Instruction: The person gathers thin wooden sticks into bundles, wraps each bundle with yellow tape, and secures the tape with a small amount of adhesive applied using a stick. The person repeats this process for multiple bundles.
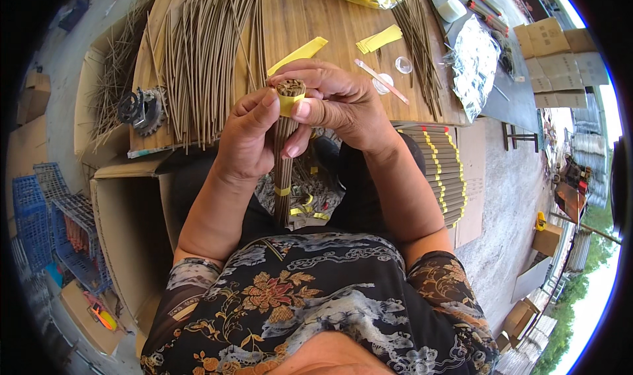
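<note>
Between my hands stands a bundle of thin brown incense sticks (284,154), its end facing up. A yellow paper band (289,105) wraps round it near the top, and another yellow band (282,192) circles it lower down. My left hand (242,136) is closed on the bundle's left side, thumb against the upper band. My right hand (353,108) grips from the right, its thumb pressing the same band and fingers round the back. Behind them on the wooden table lie a yellow paper strip (300,55) and a small stack of yellow strips (380,39).
Loose incense sticks (211,52) cover the table's left, beside a dark toothed metal part (143,110). More sticks (422,52) lie at the right, near crumpled silver foil (473,62). Yellow-banded bundles (438,167) sit below the table's right edge. An open cardboard box (128,223) stands left.
</note>
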Motion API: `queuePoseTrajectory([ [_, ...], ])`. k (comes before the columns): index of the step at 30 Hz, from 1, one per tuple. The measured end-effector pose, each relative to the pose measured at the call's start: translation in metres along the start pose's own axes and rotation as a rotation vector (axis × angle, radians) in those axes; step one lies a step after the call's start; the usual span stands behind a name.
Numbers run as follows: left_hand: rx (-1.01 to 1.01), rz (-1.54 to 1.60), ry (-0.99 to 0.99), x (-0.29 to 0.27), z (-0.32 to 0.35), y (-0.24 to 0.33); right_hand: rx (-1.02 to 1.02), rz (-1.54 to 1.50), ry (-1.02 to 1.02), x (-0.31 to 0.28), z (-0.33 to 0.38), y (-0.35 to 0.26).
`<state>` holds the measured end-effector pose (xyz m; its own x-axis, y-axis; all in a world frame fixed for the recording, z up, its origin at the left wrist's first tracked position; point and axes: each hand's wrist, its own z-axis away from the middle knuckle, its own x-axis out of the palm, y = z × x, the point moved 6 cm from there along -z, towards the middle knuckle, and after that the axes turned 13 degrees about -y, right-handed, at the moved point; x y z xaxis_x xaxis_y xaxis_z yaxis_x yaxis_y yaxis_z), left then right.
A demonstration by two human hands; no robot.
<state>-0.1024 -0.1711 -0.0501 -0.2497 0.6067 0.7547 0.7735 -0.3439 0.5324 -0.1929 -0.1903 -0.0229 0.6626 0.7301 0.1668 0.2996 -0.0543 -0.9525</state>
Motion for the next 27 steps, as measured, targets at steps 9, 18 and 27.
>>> queuePoseTrajectory([
  [9,-0.001,0.113,0.018,-0.012,-0.004,-0.008,0.089,-0.207,-0.081,-0.006,0.003,0.007],
  [18,-0.032,0.023,0.066,-0.01,-0.001,-0.008,0.084,0.017,-0.108,-0.009,-0.003,-0.001],
  [27,-0.018,-0.008,0.018,-0.002,-0.005,-0.002,0.079,0.016,-0.069,-0.024,0.002,-0.006],
])
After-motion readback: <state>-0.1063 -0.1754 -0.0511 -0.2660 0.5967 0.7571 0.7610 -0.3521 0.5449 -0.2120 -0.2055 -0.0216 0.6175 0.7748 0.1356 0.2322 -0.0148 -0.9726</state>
